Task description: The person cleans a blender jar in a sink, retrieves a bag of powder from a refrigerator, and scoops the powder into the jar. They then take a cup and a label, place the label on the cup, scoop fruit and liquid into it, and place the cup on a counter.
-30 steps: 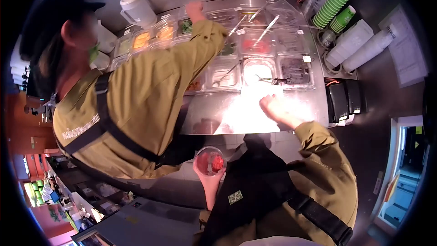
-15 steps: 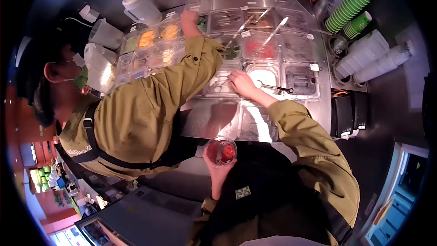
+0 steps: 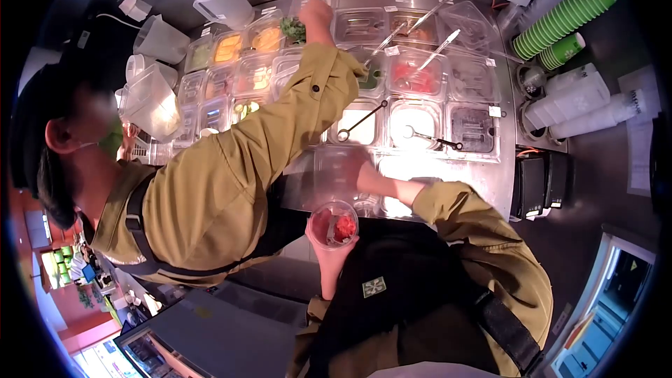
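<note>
Chunks of red food [image 3: 344, 228] sit in the round clear plastic cup [image 3: 323, 222], which the left hand [image 3: 329, 255] holds, closed around its side. Just beyond the cup, above the metal desk [image 3: 297, 176], the blurred right hand [image 3: 360, 172] is at a clear plastic lid [image 3: 332, 168]; whether its fingers grip it, I cannot tell. Farther beyond the cup, two dark-handled utensils [image 3: 367, 119] lie across white-filled containers [image 3: 413, 117]. Past those, a co-worker's hand [image 3: 316, 15] reaches beside green leaves [image 3: 292, 30].
</note>
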A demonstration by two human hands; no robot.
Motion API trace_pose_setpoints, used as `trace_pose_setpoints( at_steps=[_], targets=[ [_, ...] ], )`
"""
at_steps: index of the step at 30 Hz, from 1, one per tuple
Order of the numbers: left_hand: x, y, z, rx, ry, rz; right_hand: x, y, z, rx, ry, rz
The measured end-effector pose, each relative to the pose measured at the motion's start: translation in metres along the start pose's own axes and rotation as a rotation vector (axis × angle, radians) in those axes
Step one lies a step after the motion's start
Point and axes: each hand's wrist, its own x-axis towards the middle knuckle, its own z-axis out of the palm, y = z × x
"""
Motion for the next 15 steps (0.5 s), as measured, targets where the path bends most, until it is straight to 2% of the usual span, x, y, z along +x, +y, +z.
trace_pose_setpoints(
  at_steps=[3, 5, 7, 8, 10, 12, 15],
  targets=[
    [0.012, 0.010, 0.005, -0.162, -0.019, -0.009, -0.006, -0.022, 0.012, 0.050, 0.344, -0.089],
    [0.015, 0.011, 0.005, -0.173, -0.027, -0.019, -0.004, -0.014, 0.006, 0.120, 0.237, -0.064],
    [0.016, 0.003, 0.004, -0.123, -0.038, -0.001, 0.002, 0.002, -0.011, -0.035, 0.005, 0.018],
    [0.016, 0.001, 0.003, -0.114, -0.041, 0.006, 0.008, 0.018, -0.022, -0.226, -0.176, 0.085],
    [0.017, 0.002, 0.002, -0.149, -0.032, 0.006, 0.036, 0.056, -0.063, -0.085, -0.148, 0.289],
    [0.019, 0.005, 0.000, -0.156, -0.026, 0.009, 0.039, 0.099, -0.055, -0.480, -0.051, 0.220],
    [0.024, 0.001, 0.000, -0.121, -0.016, 0.095, 0.047, 0.121, -0.066, -0.626, -0.291, 0.165]
  ],
)
